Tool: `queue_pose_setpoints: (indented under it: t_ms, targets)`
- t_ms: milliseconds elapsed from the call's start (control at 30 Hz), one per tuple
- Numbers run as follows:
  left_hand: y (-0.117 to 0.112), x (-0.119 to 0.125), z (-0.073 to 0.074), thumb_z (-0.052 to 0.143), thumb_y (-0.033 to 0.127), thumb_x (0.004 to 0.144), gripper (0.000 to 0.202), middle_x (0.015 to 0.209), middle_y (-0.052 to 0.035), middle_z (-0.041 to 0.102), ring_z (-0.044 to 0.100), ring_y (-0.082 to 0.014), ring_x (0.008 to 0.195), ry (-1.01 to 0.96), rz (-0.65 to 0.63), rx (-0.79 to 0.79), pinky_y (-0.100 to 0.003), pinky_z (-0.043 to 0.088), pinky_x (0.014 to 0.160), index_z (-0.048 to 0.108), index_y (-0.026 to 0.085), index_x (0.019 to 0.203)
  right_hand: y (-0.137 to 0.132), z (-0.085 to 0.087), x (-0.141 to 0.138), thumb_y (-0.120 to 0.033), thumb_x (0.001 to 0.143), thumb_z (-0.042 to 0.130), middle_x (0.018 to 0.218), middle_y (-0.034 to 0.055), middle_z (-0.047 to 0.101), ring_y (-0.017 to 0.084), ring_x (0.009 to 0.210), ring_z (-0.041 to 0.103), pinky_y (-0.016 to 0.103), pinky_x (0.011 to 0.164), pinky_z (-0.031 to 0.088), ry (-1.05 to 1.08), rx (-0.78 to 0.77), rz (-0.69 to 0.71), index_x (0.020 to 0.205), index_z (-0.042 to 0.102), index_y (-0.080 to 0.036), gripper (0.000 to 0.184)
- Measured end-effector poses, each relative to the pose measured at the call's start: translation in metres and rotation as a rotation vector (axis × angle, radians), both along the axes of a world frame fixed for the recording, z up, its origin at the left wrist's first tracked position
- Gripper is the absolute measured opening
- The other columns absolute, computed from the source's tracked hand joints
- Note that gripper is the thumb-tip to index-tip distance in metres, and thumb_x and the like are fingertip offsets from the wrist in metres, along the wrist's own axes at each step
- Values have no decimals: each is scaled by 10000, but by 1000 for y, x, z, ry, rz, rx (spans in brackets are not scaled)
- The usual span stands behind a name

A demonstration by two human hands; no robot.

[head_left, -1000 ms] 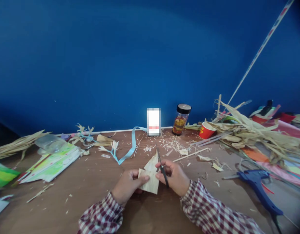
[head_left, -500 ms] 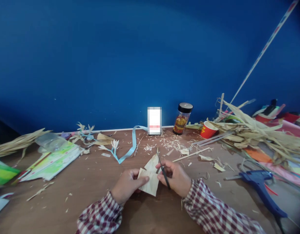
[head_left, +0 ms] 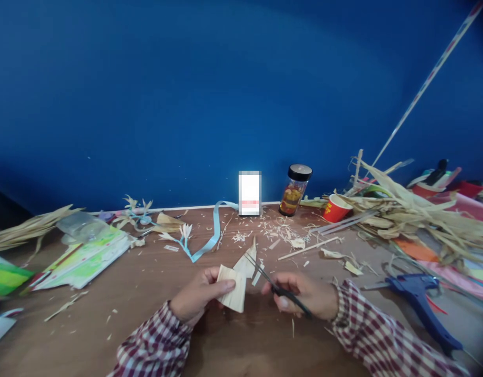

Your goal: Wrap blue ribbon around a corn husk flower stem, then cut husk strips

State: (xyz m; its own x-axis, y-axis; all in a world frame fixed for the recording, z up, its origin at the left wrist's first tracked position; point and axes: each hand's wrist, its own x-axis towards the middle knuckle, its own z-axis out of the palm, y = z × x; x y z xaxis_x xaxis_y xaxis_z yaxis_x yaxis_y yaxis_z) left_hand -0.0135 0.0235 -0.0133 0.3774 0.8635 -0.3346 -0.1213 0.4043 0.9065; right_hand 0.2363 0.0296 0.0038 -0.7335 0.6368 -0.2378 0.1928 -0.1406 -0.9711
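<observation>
Between thumb and fingers, my left hand (head_left: 202, 294) pinches a pale, roughly square piece of dried corn husk (head_left: 232, 290). My right hand (head_left: 298, 293) is closed around the black handles of a pair of scissors (head_left: 284, 294). Their blades point up and left, over a pointed husk piece (head_left: 246, 263) lying on the table just beyond the held one. A narrow pale strip (head_left: 258, 274) lies beside that pointed piece, near the blades. The scissors are apart from the husk in my left hand.
Husk scraps (head_left: 281, 230) litter the brown table (head_left: 147, 319). A blue glue gun (head_left: 422, 309) lies at right, below heaped dried husks (head_left: 402, 209). A lidded jar (head_left: 294, 191) and red paper cup (head_left: 337, 208) stand behind. Blue ribbon (head_left: 215, 235) and husk flowers (head_left: 182, 236) lie left of centre.
My right hand has moved right, away from the husk, and the scissors have swung from near upright to slanting left. My left hand has shifted slightly left with the husk. A narrow strip now shows.
</observation>
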Motion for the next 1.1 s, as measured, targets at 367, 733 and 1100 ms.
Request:
queue_pose_setpoints:
  t_ms: [367,733,1100]
  targets:
    - [-2,2,1,752,306,587,254,627,-32,643,544,-95,539,-133,-51,-40,-206,407,543,664,103,714,-2,11,11,-570,608,640,712,5,543,76,596,487,183,578,392,5,-136,252,1052,602,-120,633]
    - [1,2,-4,718,336,622,247,621,-8,644,532,-102,542,31,-1,41,-209,403,529,666,120,730,-2,13,14,-353,649,680,612,-29,521,57,496,418,156,466,338,-187,42,112,964,654,-171,365]
    - [1,6,-6,683,382,639,278,650,-7,637,536,-128,594,189,21,130,-226,410,572,654,129,752,-3,12,23,-374,555,744,593,-31,534,70,495,439,169,469,346,-252,6,86,963,661,-177,461]
